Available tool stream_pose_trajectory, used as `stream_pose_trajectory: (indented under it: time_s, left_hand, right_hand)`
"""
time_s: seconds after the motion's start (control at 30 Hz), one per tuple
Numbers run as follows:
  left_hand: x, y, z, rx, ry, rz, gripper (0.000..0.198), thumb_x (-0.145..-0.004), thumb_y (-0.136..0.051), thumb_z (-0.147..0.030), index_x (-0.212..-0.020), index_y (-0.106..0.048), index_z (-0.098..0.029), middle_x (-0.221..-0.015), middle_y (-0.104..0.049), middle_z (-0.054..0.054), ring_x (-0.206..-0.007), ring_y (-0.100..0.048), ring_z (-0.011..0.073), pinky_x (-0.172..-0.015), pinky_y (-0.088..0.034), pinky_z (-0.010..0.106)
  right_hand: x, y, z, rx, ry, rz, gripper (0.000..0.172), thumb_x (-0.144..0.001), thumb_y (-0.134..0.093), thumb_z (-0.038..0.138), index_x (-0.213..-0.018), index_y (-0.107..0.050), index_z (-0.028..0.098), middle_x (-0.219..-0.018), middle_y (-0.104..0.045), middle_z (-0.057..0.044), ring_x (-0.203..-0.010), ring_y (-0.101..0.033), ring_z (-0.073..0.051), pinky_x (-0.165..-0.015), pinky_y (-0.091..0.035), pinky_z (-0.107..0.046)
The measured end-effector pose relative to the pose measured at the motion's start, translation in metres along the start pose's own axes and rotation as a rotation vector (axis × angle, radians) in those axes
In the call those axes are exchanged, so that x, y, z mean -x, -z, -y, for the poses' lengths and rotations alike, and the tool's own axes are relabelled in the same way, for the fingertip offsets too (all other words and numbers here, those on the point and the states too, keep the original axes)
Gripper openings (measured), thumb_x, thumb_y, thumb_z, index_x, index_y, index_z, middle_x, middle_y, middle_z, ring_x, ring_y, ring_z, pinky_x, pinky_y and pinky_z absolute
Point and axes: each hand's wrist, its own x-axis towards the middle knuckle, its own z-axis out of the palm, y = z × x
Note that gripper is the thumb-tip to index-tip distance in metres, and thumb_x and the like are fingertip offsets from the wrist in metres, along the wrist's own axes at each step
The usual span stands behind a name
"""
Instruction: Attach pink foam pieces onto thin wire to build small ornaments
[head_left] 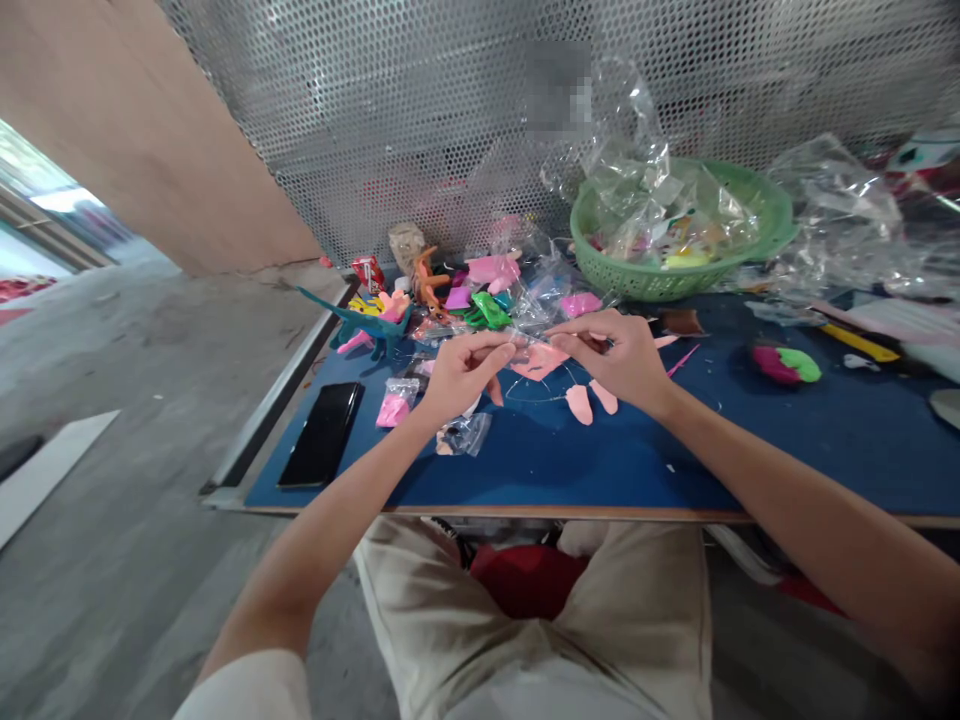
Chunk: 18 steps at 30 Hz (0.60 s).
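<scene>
My left hand (471, 370) is closed in a pinch over the middle of the blue table. Facing it, my right hand (609, 352) pinches too, its fingertips close to the left ones. Between them shows a glossy piece of clear plastic (535, 340), partly hidden by the fingers. Just below lies a flat pink piece (538, 362), with a thin wire loop (536, 398) in front of it. Two pink oval pieces (579, 404) rest under my right hand. Small clear bags (465, 435) lie beside my left hand, one holding pink material (394, 405).
A black phone (321, 435) lies at the table's left. Behind it stand a teal winged figure (375, 325) and an orange figure (427, 280). A green basket (660, 275) holds plastic bags. To the right are a magenta-and-green lump (786, 364) and a yellow cutter (859, 342).
</scene>
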Motion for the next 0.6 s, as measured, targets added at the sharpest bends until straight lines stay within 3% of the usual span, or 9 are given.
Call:
stream_pose_trajectory:
  time_s: [0.2, 0.43, 0.5, 0.6]
  left_hand:
    - [0.0008, 0.0004, -0.0006, -0.005, -0.013, -0.045, 0.045, -0.093, -0.070, -0.055, -0.112, -0.074, -0.015, -0.108, -0.082, 0.013, -0.043, -0.068, 0.0129, -0.037, -0.049, 0.022]
    - [0.0015, 0.0011, 0.0016, -0.047, -0.002, -0.029, 0.051, -0.094, -0.068, -0.057, -0.124, -0.075, -0.016, -0.073, -0.079, 0.006, -0.049, -0.073, 0.0175, -0.045, -0.055, 0.023]
    - [0.0016, 0.0018, 0.0022, -0.052, 0.002, -0.019, 0.050, -0.092, -0.070, -0.057, -0.119, -0.076, -0.016, -0.083, -0.082, 0.008, -0.049, -0.073, 0.0167, -0.046, -0.057, 0.023]
    - [0.0015, 0.0031, 0.0020, -0.031, 0.004, 0.011, 0.048, -0.090, -0.073, -0.057, -0.117, -0.076, -0.017, -0.113, -0.081, 0.013, -0.052, -0.074, 0.0155, -0.049, -0.060, 0.025]
  right_hand:
    - [-0.0015, -0.0011, -0.0045, -0.036, -0.018, 0.052, 0.025, -0.094, -0.070, 0.044, -0.090, -0.084, 0.024, -0.076, -0.079, -0.003, -0.058, -0.059, -0.015, -0.053, -0.039, -0.028]
    - [-0.0032, 0.0013, -0.0041, -0.021, -0.040, 0.027, 0.025, -0.095, -0.067, 0.041, -0.083, -0.080, 0.023, -0.071, -0.076, -0.002, -0.059, -0.060, -0.016, -0.055, -0.042, -0.029]
    - [-0.0034, 0.0015, -0.0037, -0.010, -0.031, 0.038, 0.025, -0.095, -0.066, 0.039, -0.080, -0.078, 0.023, -0.071, -0.075, -0.002, -0.059, -0.059, -0.015, -0.056, -0.042, -0.029]
    - [-0.0035, 0.0015, -0.0035, 0.017, -0.001, 0.050, 0.024, -0.095, -0.066, 0.036, -0.078, -0.076, 0.023, -0.071, -0.075, -0.002, -0.058, -0.058, -0.015, -0.058, -0.041, -0.030]
